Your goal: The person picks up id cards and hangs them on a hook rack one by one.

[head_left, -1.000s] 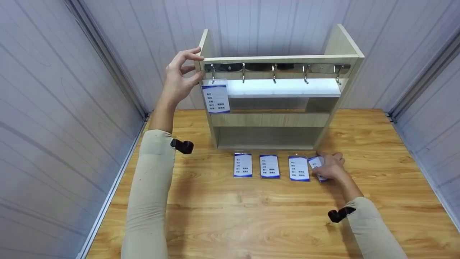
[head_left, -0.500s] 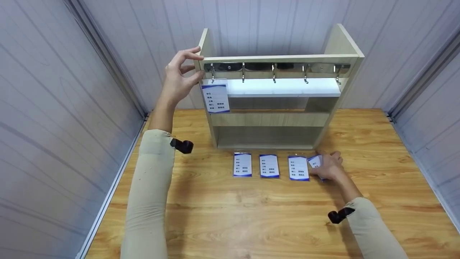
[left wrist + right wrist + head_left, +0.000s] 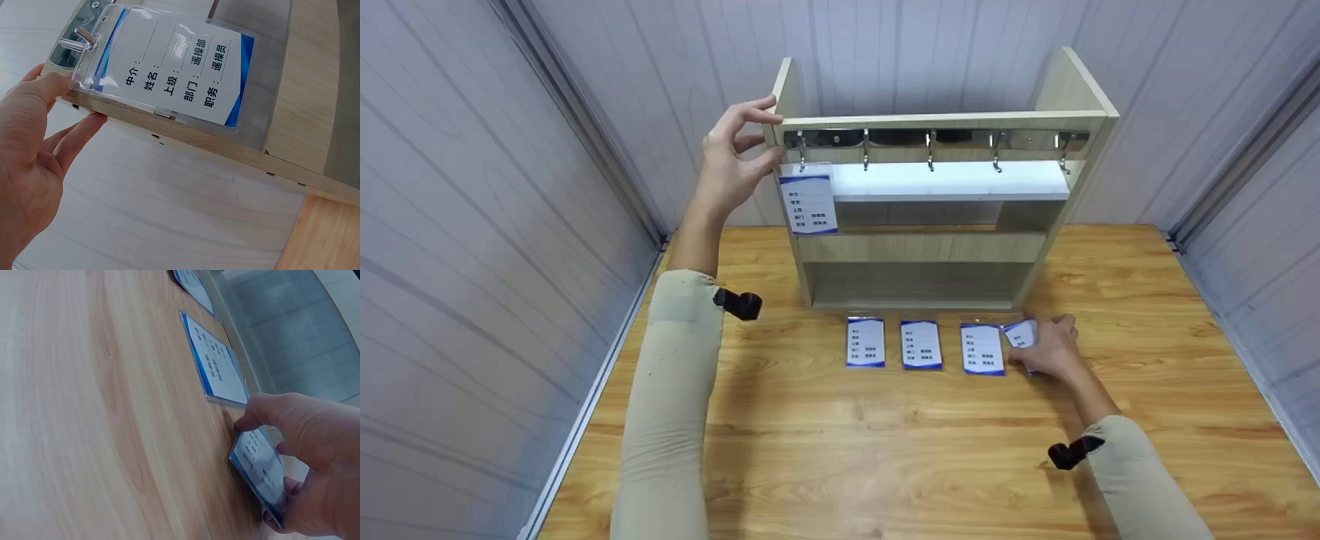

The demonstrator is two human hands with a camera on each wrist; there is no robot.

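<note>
Right grip (image 3: 1046,349) pinching rightmost blue-edged clear plastic badge sleeve (image 3: 260,470), lifted partly off wooden tabletop (image 3: 885,450). Left grip (image 3: 735,161) clasping pale wooden hook rack (image 3: 945,120) at its corner. Risk judged: slippery sleeve escaping the pinch, knocking neighbouring sleeve (image 3: 982,349) askew.

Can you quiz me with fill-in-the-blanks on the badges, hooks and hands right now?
1. The hanging badge is on the ____most hook.
2. Flat on the table lie ____ badges untouched by either hand.
3. The right hand pinches a ____.
4. The left hand holds the rack's upper ____ corner.

Missing words: left; three; badge; left
</note>
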